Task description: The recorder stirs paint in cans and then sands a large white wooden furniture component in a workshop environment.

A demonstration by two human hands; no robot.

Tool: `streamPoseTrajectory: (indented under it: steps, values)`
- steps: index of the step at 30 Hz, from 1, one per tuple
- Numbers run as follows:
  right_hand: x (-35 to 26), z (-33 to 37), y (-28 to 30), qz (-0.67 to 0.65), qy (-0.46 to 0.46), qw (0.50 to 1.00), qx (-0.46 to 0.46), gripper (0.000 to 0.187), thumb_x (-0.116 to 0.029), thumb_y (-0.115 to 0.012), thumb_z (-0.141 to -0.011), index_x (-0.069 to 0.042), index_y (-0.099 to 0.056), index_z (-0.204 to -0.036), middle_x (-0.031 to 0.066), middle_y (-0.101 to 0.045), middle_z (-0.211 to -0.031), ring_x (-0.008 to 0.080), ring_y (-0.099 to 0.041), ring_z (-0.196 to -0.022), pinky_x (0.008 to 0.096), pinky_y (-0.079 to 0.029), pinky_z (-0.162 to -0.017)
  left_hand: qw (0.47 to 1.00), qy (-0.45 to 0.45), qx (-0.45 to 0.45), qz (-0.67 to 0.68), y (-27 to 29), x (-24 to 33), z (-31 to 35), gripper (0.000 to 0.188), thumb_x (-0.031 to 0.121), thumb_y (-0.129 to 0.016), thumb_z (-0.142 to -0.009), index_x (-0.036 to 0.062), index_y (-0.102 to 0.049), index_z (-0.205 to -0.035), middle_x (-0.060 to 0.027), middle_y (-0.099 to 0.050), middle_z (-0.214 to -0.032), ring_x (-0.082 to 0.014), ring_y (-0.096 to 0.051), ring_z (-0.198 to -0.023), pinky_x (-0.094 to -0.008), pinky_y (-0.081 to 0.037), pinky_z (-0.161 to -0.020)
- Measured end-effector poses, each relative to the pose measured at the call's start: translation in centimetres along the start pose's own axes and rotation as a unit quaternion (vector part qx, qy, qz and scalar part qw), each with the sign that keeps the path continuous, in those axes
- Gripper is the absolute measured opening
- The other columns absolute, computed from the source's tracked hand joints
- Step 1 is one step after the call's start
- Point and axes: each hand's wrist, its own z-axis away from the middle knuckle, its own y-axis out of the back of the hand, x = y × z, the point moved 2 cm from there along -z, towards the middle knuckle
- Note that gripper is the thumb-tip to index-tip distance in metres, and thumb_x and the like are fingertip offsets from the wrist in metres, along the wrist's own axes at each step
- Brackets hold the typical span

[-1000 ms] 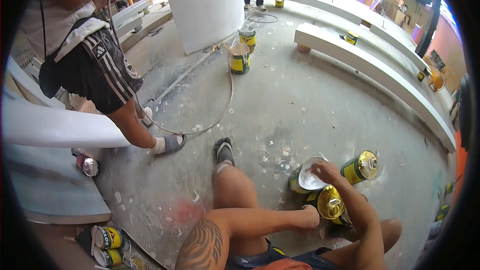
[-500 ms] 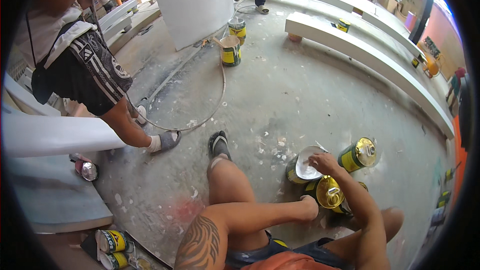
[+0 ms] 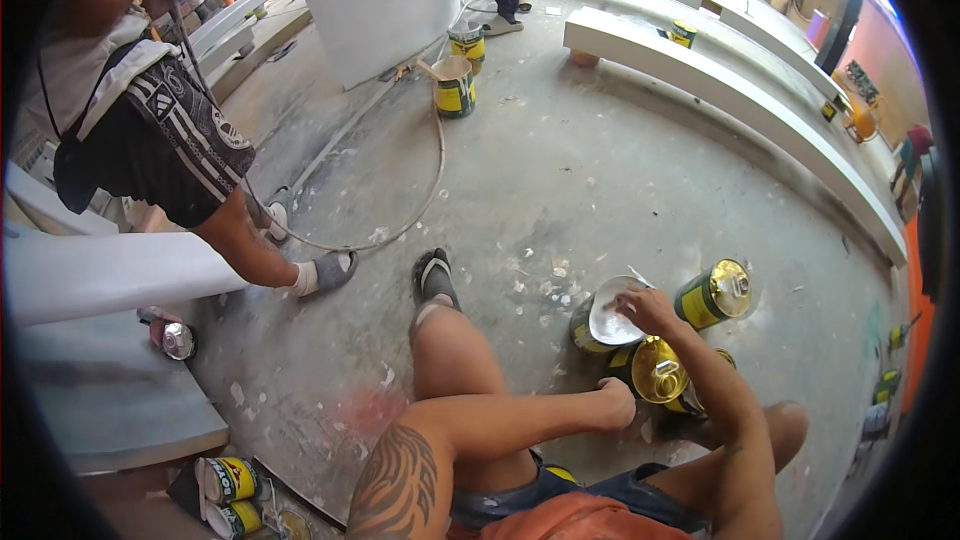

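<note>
My right hand (image 3: pixel 648 308) reaches over a round white-lined bowl or open can (image 3: pixel 606 318), fingers bent down toward its whitish contents. Whatever those fingers pinch is too small to make out. A thin pale stick or handle (image 3: pixel 638 276) shows at the far rim. My left hand (image 3: pixel 618 404) is curled closed, its forearm lying across my left leg; what it may hold is hidden. Just right of it is a can with a shiny gold lid (image 3: pixel 660 370). Another gold-topped can (image 3: pixel 714 294) stands on the floor beyond my right hand.
At left a person in dark shorts (image 3: pixel 160 140) holds a hose (image 3: pixel 440 165) that loops over the floor. Open paint cans (image 3: pixel 455 90) stand near a white panel (image 3: pixel 375 10). Long white beams (image 3: pixel 740 100) lie at right. More cans (image 3: pixel 230 480) lie at lower left.
My right hand has shifted slightly at the bowl. The person at the back has stepped. The whole view has tilted a little; my left hand stays closed.
</note>
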Motion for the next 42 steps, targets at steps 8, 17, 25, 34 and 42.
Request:
streamPoseTrajectory:
  steps: [8, 17, 25, 34, 42]
  values:
    - [3.3, -1.3, 1.3, 0.063, 0.094, 0.956, -0.271, 0.014, -0.025, -0.059, -0.091, -0.018, -0.068, -0.099, 0.0055, -0.067, -0.099, 0.0304, -0.066, -0.095, 0.0436, -0.054, -0.079, 1.000, -0.006, -0.003, 0.017, -1.6, 0.0, -2.9, 0.034, 0.028, -0.072, -0.084, 0.0185, -0.076, -0.116, -0.0032, -0.074, -0.112, -0.0286, -0.070, -0.103, -0.0518, -0.054, -0.077]
    - [-0.5, -5.2, 0.3, 0.000, 0.235, 0.955, -0.181, 0.015, -0.016, -0.059, -0.091, -0.014, -0.065, -0.104, 0.0046, -0.064, -0.101, 0.0281, -0.065, -0.097, 0.0415, -0.052, -0.080, 0.998, 0.001, -0.062, -0.002, -1.0, -1.3, -2.0, 0.035, 0.031, -0.065, -0.091, 0.0129, -0.073, -0.120, -0.0107, -0.074, -0.111, -0.0302, -0.071, -0.099, -0.0522, -0.049, -0.091]
    - [0.2, -3.9, 0.4, 0.017, 0.157, 0.986, -0.056, 0.021, -0.023, -0.061, -0.093, -0.014, -0.066, -0.111, 0.0021, -0.067, -0.106, 0.0265, -0.066, -0.099, 0.0406, -0.051, -0.081, 0.999, -0.027, -0.029, -0.001, -0.3, -0.2, -0.7, 0.034, 0.022, -0.067, -0.087, 0.0096, -0.073, -0.118, -0.0120, -0.073, -0.115, -0.0306, -0.070, -0.104, -0.0511, -0.051, -0.089]
    - [1.7, -2.1, 0.8, 0.182, 0.095, 0.979, -0.013, 0.023, -0.028, -0.054, -0.096, -0.020, -0.064, -0.115, -0.0021, -0.064, -0.103, 0.0195, -0.064, -0.095, 0.0366, -0.047, -0.082, 0.999, -0.025, -0.025, 0.009, -0.8, -0.2, -1.3, 0.035, 0.024, -0.070, -0.084, 0.0086, -0.074, -0.115, -0.0151, -0.074, -0.108, -0.0334, -0.071, -0.097, -0.0527, -0.048, -0.091]
    - [4.0, 1.0, 1.5, 0.190, 0.032, 0.969, -0.153, 0.020, -0.024, -0.057, -0.094, -0.017, -0.069, -0.109, 0.0055, -0.065, -0.102, 0.0238, -0.065, -0.090, 0.0402, -0.049, -0.081, 0.999, -0.028, -0.028, 0.010, -0.2, -0.4, -0.8, 0.035, 0.025, -0.069, -0.085, 0.0085, -0.074, -0.116, -0.0150, -0.074, -0.108, -0.0343, -0.071, -0.097, -0.0537, -0.049, -0.091]
